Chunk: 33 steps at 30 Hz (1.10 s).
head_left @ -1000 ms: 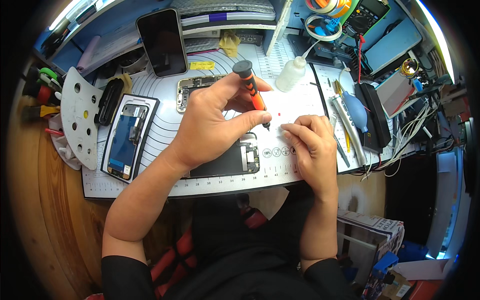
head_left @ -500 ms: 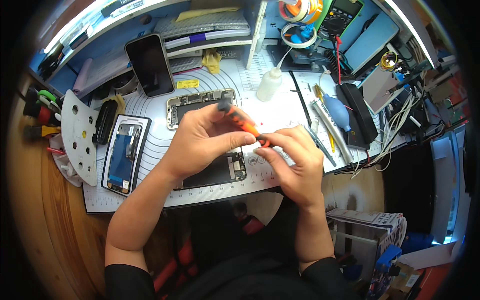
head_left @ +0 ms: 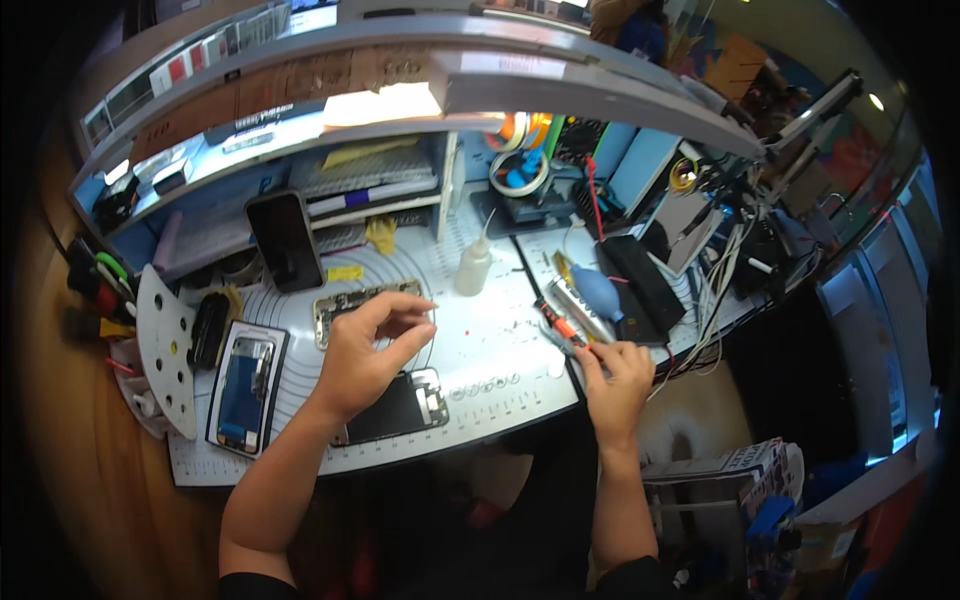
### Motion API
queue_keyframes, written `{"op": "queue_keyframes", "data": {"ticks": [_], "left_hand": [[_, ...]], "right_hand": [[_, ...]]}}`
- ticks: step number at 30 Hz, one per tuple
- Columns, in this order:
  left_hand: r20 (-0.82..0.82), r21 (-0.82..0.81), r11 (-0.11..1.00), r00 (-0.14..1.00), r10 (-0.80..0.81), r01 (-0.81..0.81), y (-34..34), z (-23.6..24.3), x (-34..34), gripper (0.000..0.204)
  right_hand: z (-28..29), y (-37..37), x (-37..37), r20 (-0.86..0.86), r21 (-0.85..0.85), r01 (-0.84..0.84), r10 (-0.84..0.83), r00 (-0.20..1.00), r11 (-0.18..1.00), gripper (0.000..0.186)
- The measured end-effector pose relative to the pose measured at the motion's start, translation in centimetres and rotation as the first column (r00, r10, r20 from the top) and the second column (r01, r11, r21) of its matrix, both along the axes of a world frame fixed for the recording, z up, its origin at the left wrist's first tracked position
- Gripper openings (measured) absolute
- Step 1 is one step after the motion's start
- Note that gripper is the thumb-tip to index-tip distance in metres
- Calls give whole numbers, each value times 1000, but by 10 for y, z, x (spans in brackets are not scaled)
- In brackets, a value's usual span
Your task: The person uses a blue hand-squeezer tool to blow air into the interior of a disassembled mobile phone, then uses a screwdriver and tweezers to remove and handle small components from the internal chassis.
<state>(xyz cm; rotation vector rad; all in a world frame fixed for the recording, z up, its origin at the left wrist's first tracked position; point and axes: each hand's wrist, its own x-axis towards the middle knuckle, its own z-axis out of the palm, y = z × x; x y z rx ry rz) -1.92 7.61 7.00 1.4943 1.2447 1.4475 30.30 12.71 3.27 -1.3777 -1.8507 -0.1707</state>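
My right hand (head_left: 617, 388) is at the right side of the bench, its fingertips closed on the end of an orange-and-black screwdriver (head_left: 563, 322). The screwdriver lies low among other slim tools. My left hand (head_left: 365, 360) hovers over the mat with fingers curled and the thumb apart from them; nothing shows between them. Beneath it, an opened phone body with exposed boards (head_left: 330, 318) is partly hidden. A detached phone screen assembly (head_left: 400, 405) lies nearer the front edge, partly covered by my left wrist.
Another phone part in a tray (head_left: 245, 385) rests at left, beside a white holed tool holder (head_left: 165, 345). A dark phone (head_left: 285, 240) leans against the shelf. Toward the back stand a dropper bottle (head_left: 473, 268) and, rightward, a blue air blower (head_left: 598, 295) and cables (head_left: 715, 285).
My right hand has carried the screwdriver right to the tools, away from my left hand. My left hand has let go of it. The view has tilted up, showing more of the shelf.
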Motion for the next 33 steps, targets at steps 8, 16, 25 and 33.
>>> {"op": "queue_keyframes", "data": {"ticks": [8,16,25,33], "left_hand": [[-109,-11,1000,994,16,-17,0,0,-4,24],[-260,-61,997,963,-65,51,-2,9,-13,29],[-587,-124,960,761,-276,253,-3,10,-12,51],[-612,-146,934,713,-343,325,-8,7,-7,63]], "right_hand": [[-5,-6,-11,-2,34,-47,47,999,998,17],[-7,-5,-19,-10,-35,-97,96,995,995,18],[12,-45,-41,-339,-162,-453,382,860,876,13],[7,-62,-66,-262,-273,-556,495,828,785,16]]}}
